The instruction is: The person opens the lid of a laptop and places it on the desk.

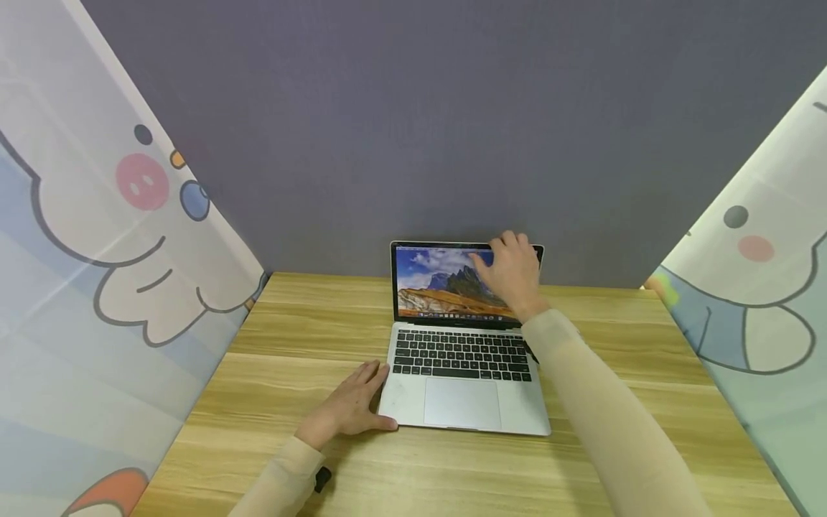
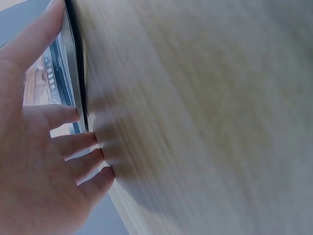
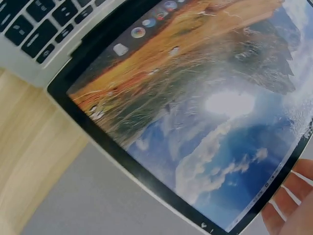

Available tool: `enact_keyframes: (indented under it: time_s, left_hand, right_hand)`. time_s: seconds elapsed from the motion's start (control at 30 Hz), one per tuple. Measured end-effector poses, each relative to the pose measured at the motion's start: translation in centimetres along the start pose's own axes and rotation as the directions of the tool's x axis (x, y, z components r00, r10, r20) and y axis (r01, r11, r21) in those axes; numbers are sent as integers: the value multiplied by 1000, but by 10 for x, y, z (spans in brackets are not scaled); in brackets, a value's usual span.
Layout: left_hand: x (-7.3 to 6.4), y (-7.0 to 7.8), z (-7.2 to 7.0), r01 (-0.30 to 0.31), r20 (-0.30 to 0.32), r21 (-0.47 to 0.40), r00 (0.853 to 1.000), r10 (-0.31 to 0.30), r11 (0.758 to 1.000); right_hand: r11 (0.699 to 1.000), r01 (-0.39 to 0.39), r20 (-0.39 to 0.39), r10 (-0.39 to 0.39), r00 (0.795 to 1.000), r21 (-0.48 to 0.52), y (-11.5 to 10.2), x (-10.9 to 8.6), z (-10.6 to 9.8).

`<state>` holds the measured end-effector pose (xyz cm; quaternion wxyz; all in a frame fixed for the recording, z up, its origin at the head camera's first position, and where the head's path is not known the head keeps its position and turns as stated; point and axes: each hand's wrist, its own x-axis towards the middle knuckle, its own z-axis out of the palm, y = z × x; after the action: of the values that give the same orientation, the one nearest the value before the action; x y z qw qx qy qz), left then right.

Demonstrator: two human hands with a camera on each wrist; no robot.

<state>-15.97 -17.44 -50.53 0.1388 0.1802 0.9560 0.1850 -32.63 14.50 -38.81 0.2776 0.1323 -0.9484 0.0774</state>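
Observation:
A laptop (image 1: 461,406) stands unfolded on the wooden table, its lit screen (image 1: 429,283) showing rocky mountains under a cloudy sky. My right hand (image 1: 513,273) holds the screen's upper edge near the right corner, thumb in front of the display. In the right wrist view, the fingertips disappear behind the dark bezel (image 3: 146,178). Beside the laptop's front left corner rests my left hand (image 1: 352,406). Its thumb lies at the front edge and its fingers extend along the left side. The left wrist view shows those fingers (image 2: 73,144) spread, tips touching the tabletop.
The wooden table (image 1: 291,330) reaches back to a grey wall (image 1: 323,143). Cartoon-printed panels flank it, one on the left (image 1: 77,287) and one on the right (image 1: 769,309). A small black object (image 1: 322,479) shows at the left wrist.

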Motion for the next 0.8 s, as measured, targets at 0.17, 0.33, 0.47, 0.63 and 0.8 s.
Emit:
enact_keyframes:
  time_s: [0.17,0.33,0.47,0.63,0.8]
  left_hand:
    - [0,-2,1,-11,12,8,1000,10,1000]
    - [0,-2,0,-19,6,8,1000,19,1000]
    - [0,-2,0,-20,12,9,1000,20,1000]
    - [0,-2,1,-22,20,12,1000,22,1000]
    - [-1,-3,1,-17,17,29,1000,16,999]
  right_hand:
    - [999,20,165,-13,986,-41,7,4,7]
    - [1000,24,213,-23,977,-2,12,9,11]
    - [1000,24,267,-27,963,15,15,11,11]
    - [999,31,342,-33,939,11,18,12,11]
    - [998,47,391,-55,919,30,20,15,13]
